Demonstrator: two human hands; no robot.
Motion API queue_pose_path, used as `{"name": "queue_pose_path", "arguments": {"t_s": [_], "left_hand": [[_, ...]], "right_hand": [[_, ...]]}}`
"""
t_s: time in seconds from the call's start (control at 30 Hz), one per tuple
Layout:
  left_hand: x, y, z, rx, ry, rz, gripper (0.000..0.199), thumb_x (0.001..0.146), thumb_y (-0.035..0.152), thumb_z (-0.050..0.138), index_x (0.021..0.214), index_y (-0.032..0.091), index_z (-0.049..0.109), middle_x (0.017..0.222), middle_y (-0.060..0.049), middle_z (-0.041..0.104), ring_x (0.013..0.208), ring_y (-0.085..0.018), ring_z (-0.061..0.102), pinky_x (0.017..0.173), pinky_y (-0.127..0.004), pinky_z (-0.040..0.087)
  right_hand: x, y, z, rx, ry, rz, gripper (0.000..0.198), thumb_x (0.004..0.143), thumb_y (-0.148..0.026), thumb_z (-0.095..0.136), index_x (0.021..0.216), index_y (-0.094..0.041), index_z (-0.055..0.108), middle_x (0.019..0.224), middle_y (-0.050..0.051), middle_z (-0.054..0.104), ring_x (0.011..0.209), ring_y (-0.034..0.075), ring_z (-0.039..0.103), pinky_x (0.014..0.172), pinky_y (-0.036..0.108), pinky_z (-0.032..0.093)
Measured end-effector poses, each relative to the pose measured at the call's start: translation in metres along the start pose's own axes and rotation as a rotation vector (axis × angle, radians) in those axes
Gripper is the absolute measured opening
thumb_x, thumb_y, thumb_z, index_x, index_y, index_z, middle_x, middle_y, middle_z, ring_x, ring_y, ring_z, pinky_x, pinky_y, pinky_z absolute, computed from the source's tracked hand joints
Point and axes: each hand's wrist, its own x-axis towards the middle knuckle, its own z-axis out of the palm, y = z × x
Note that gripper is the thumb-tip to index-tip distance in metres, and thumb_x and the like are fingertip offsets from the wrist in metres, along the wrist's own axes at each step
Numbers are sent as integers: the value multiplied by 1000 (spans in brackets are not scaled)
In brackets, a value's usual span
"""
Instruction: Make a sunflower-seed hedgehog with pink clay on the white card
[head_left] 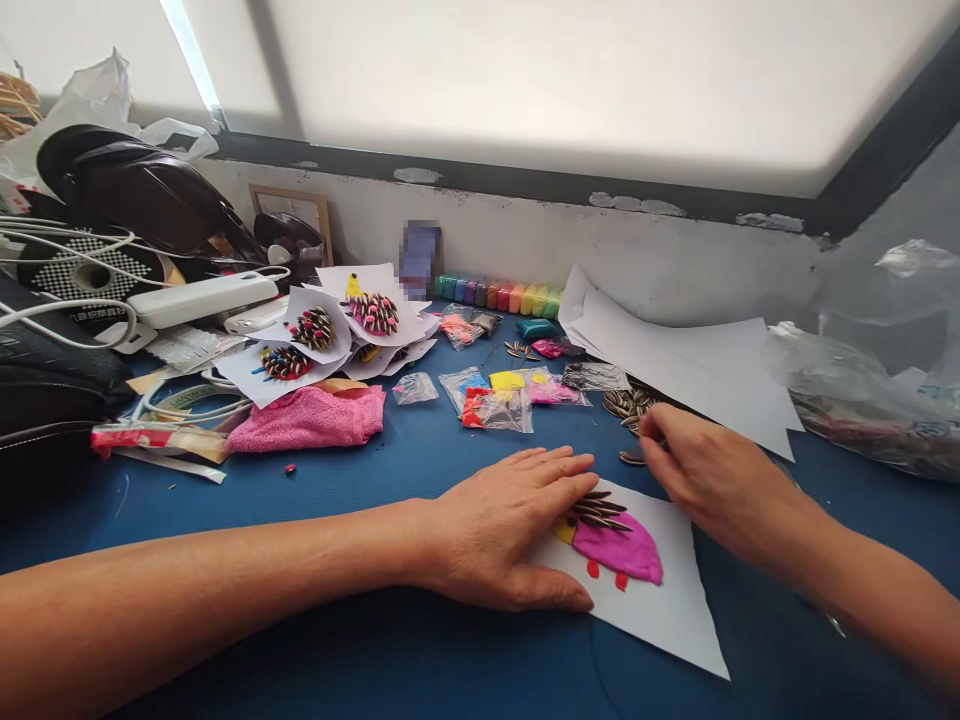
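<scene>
My left hand (517, 530) lies flat with fingers stretched out, pressing on a white sheet of paper (675, 620). On that sheet is a clay hedgehog figure: a magenta clay body (622, 550), a yellow head partly under my fingers, and red feet (621, 581). Several striped sunflower seeds (600, 510) stick up along its back near the head. My right hand (712, 480) is closed in a pinch beside a pile of sunflower seeds (628, 404); whatever its fingertips hold is hidden. One loose seed (632, 458) is just below those fingertips.
Clay packets (495, 400) and a row of coloured clay (502, 296) sit further back. Finished seed-covered figures (315, 330) on paper lie left, above a pink cloth (307, 418). White sheets (675, 360) and a plastic bag (877, 400) are right. Cables and bags crowd the left.
</scene>
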Motion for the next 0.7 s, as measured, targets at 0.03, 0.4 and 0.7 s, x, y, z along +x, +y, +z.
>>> {"name": "queue_pose_path", "arguments": {"t_s": [0.03, 0.4, 0.7], "left_hand": [[0, 0, 0, -12, 9, 8, 90, 86, 55, 69, 153, 7, 33, 162, -18, 27, 153, -30, 18, 126, -45, 16], [-1, 1, 0, -73, 7, -17, 89, 85, 52, 71, 153, 9, 34, 159, -16, 35, 152, -29, 24, 126, -45, 19], [0, 1, 1, -81, 2, -31, 90, 84, 53, 72, 153, 9, 35, 160, -16, 34, 152, -29, 23, 126, -44, 18]], "right_hand": [[-11, 0, -5, 27, 30, 4, 19, 95, -27, 46, 83, -21, 59, 70, 1, 67, 56, 13, 63, 53, 25, 50], [-63, -15, -10, 345, 390, 103, 20, 91, -43, 56, 92, -32, 73, 86, -5, 79, 70, 16, 75, 59, 23, 56], [-51, 7, 4, 177, 337, 94, 28, 92, -39, 48, 87, -26, 73, 79, -1, 77, 58, 16, 71, 48, 28, 52]]}}
